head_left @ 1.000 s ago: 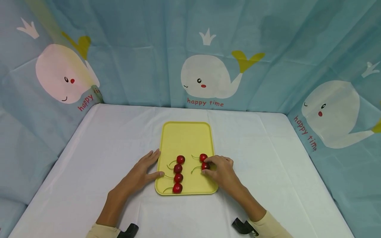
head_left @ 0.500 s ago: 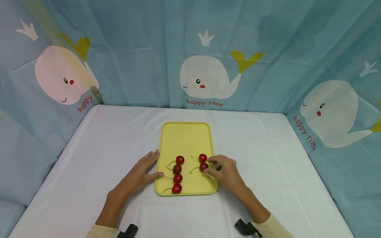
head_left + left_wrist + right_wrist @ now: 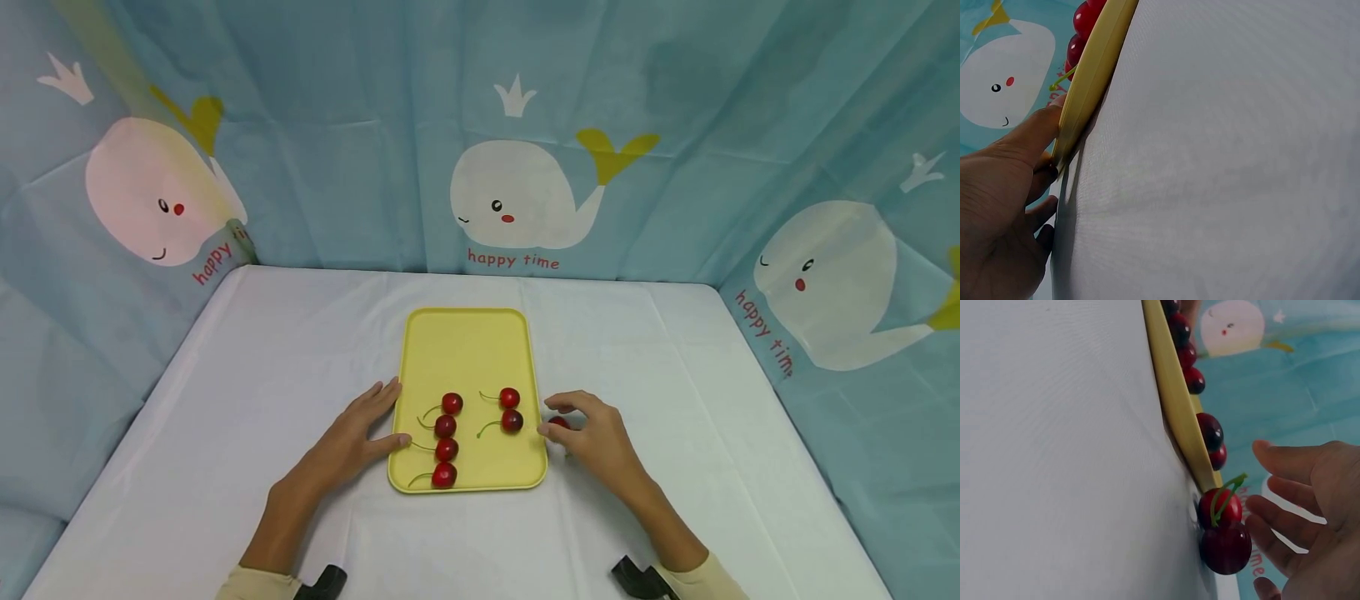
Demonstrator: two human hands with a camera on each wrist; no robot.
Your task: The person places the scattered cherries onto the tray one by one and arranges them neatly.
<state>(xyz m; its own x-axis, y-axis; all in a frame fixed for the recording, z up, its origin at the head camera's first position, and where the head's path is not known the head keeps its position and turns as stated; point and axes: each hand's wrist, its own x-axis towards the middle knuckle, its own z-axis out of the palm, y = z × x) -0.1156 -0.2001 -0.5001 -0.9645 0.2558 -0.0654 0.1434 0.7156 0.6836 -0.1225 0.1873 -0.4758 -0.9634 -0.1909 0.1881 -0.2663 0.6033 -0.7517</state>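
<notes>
My left hand (image 3: 341, 446) rests at the left edge of a yellow tray (image 3: 465, 350), its thumb lying over the rim in the left wrist view. On the tray, several red cherries with green stems form a column at the left, one dark cherry (image 3: 445, 427) among them. Farther right on it lie a bright red cherry (image 3: 509, 397) and a darker cherry (image 3: 512, 421). My right hand (image 3: 600, 437) hovers just off the tray's right side, fingers spread and loosely bent. Under it, two cherries (image 3: 1225, 547) lie on the white cloth in the right wrist view, apart from the fingertips.
A white cloth (image 3: 300, 333) covers the table. Blue curtains (image 3: 360, 167) printed with whales enclose the back and both sides. The tray's upper half is bare yellow.
My right hand has let go of the darker cherry in the tray's right group and moved right, past the rim, over the cherries on the cloth. My left hand stays put.
</notes>
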